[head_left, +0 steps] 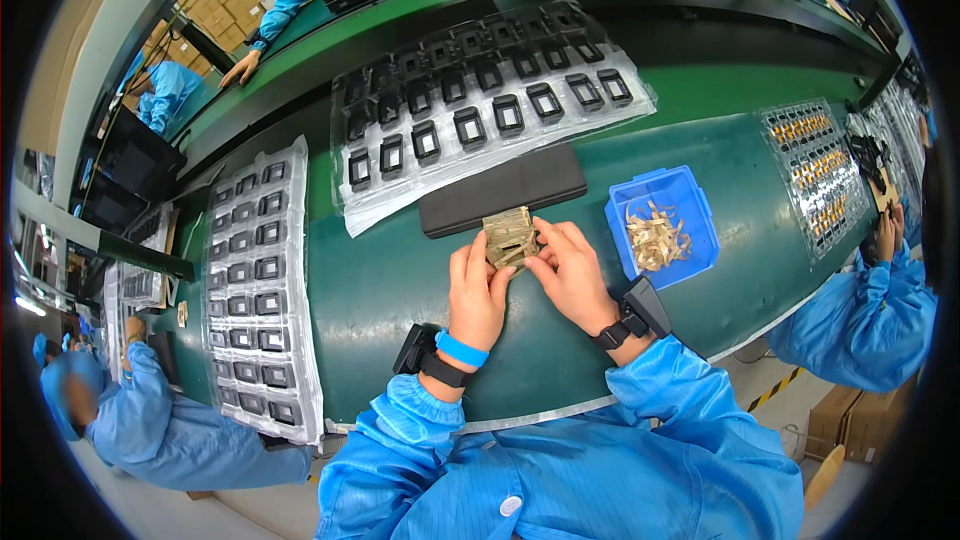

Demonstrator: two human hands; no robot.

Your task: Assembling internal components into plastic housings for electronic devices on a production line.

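Between my two hands, over the middle of the bench, is a small bundle of flat gold-brown strips (510, 237). My left hand (478, 285) grips its left and lower edge, thumb in front. On the other side my right hand (570, 265) pinches the right edge with thumb and fingertips. Just behind the bundle lies a flat black rectangular block (505, 190). To the right of my right hand stands a blue plastic bin (708, 230) holding a loose heap of pale tan strips (658, 238). The exact kind of strip is too small to tell.
Clear trays of black rectangular frames lie at the back (467, 127) and along the left (262, 290). Another clear tray (818, 175) with orange and white parts sits at the right. Co-workers in blue work at left (160, 420), right (850, 315) and across the bench (285, 15).
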